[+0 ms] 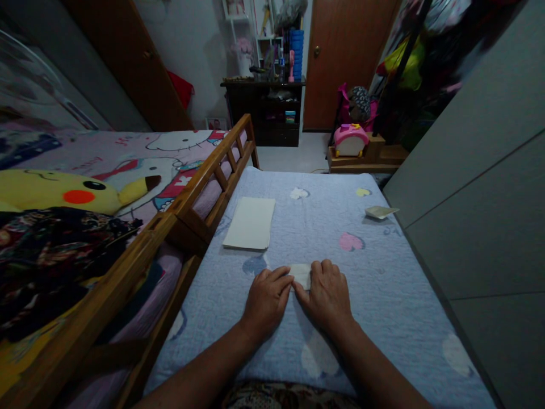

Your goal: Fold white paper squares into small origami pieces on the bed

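Two hands down | head view: left hand (267, 301) and right hand (327, 296) rest on quilt (383, 329), folded paper (301, 275) between them | fingers (279, 278) open, pressing, not gripping | paper light, soft: take by edges | paper sheet (249, 223) lies farther ahead

Pale blue bed quilt (395, 318) w/ hearts, white paper sheet (249, 223) far L, small folded paper (300, 275) front center, pale paper scrap (380, 212) near R edge
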A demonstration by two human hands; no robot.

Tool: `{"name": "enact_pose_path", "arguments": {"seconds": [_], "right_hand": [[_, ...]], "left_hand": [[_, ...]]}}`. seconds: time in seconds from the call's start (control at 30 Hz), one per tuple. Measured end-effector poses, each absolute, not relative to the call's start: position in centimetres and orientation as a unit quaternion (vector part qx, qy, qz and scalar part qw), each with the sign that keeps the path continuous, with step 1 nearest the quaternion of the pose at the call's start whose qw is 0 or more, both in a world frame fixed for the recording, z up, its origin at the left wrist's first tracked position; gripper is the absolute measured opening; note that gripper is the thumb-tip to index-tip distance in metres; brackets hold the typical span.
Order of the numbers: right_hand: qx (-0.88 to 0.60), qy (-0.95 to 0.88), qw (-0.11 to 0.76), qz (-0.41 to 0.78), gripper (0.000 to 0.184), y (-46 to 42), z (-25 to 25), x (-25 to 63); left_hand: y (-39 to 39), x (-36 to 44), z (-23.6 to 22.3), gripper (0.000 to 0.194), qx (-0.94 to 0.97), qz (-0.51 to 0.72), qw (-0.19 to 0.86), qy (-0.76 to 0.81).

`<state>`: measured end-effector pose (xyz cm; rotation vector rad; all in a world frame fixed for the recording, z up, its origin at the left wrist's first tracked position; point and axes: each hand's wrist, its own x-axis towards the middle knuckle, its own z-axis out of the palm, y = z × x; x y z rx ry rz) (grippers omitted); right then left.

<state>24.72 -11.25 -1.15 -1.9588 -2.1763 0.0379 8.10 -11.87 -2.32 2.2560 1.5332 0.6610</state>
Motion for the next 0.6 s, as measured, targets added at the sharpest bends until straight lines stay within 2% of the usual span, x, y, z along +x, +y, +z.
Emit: {"name": "enact_pose_path", "arguments": {"seconds": [0.33, 0.6], "right_hand": [[-0.66, -0.746, 0.088, 0.032, 0.031, -11.6, -0.9, 24.8], [-0.665, -0.74, 0.094, 0.041, 0.022, -12.0, -0.9, 26.5]], "left_hand": [[-11.4, 8.5, -1.9, 0.02, 0.765, 0.243, 0.2, 0.562], [-11.4, 8.3, -2.0, 0.021, 0.782, 0.226, 0.178, 0.553]]}}
